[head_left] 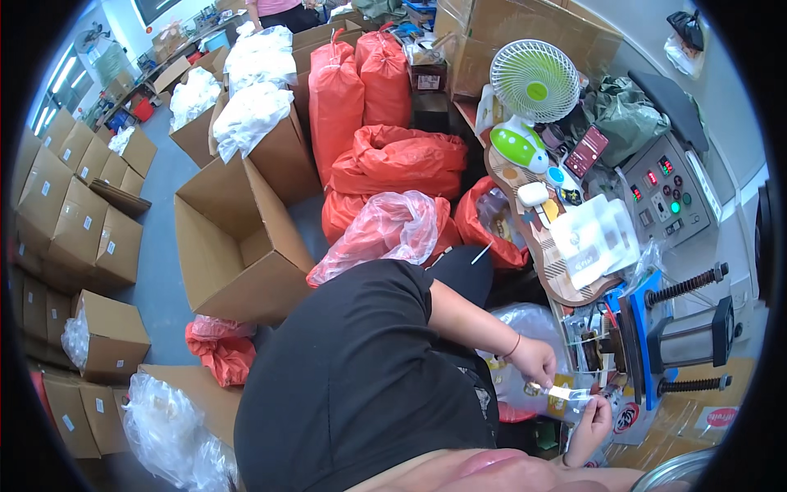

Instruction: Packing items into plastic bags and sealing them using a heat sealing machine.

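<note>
My left hand (534,359) is closed with fingertips pinching one end of a small clear plastic piece (569,394) that has a pale yellow part. My right hand (595,416) pinches its other end, lower and to the right. The exact kind of this piece is too small to tell. Beneath both hands lies a large clear plastic bag (516,324) with yellowish items inside. Just right of the hands stands a press-like machine (638,344) with a blue plate and black threaded rods.
A patterned worktop (525,221) carries a green-and-white fan (534,82), a phone (587,152) and stacked clear bags (592,238). Behind it is a control box (668,189). Red sacks (336,107), an open carton (238,238) and stacked cartons (70,221) fill the left.
</note>
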Action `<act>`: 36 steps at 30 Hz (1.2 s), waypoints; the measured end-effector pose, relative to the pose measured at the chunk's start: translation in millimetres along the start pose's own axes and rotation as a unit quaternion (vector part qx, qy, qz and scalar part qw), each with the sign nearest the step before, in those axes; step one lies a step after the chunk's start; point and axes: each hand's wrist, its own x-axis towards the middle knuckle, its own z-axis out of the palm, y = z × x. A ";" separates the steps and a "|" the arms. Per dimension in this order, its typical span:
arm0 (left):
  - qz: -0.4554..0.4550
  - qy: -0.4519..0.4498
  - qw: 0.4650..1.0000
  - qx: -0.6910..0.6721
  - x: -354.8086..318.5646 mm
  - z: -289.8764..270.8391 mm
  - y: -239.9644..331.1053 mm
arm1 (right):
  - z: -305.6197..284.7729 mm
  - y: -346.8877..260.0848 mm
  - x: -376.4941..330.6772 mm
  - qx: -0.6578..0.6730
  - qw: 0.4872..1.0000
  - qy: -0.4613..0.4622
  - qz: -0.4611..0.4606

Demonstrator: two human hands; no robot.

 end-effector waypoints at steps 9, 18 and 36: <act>-0.004 -0.019 1.000 -0.008 1.3 6.7 0.9 | -4.3 2.7 4.2 -0.092 0.995 0.015 -0.041; -0.033 -0.042 0.998 -0.039 -9.2 11.8 5.2 | -9.8 17.6 -1.5 -0.020 1.000 -0.007 0.004; -0.031 -0.103 0.994 -0.024 -16.3 10.9 3.7 | -1.0 -22.1 -7.2 0.093 0.992 -0.034 0.073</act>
